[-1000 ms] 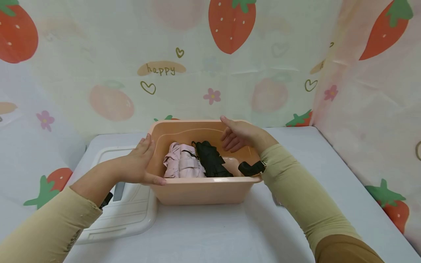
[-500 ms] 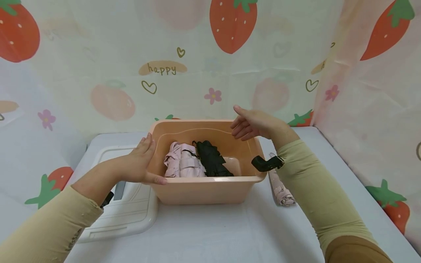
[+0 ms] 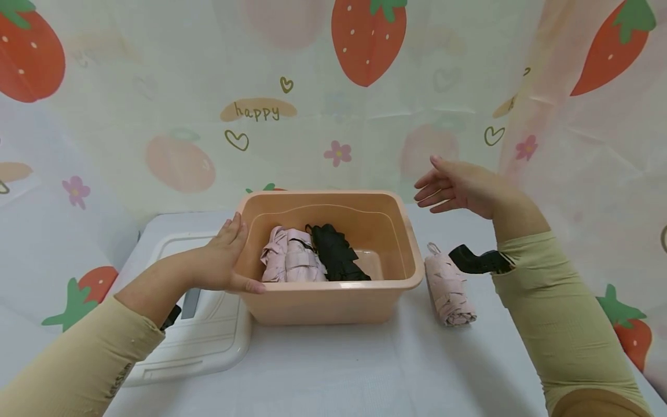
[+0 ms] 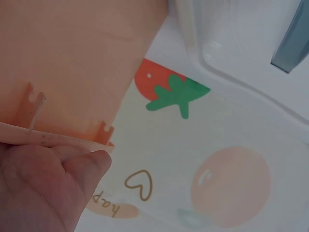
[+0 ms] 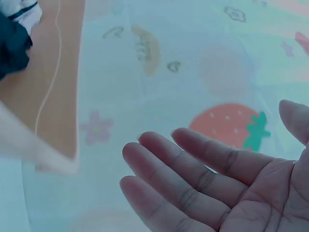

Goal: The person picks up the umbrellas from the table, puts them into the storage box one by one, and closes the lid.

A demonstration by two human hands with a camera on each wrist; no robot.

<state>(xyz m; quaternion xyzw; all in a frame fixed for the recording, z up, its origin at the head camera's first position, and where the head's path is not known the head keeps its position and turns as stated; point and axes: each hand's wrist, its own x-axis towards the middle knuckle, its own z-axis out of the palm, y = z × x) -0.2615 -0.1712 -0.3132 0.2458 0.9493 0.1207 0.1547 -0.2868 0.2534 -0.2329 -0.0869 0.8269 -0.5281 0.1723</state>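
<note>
A peach plastic bin [image 3: 320, 304] stands on the white table. Inside, a pink folded umbrella [image 3: 292, 255] and a black folded umbrella [image 3: 336, 252] lie side by side toward the left. My left hand [image 3: 216, 258] rests on the bin's left rim, fingers extended, thumb along the front corner; the left wrist view shows this hand [image 4: 53, 179] against the rim from outside. Raised beyond the bin's right side, my right hand [image 3: 464, 185] holds nothing, its fingers spread loosely. Below it, another pink folded umbrella [image 3: 449, 289] with a wrist loop lies on the table.
A white lid [image 3: 208, 341] with a grey latch [image 3: 190, 303] lies flat at the left, partly behind my left arm and the bin. A strawberry-print curtain [image 3: 365, 116] hangs close behind the table and along both sides.
My right hand has moved from above the bin out to the right and slightly up, uncovering the pink umbrella on the table. The left hand and bin have stayed put.
</note>
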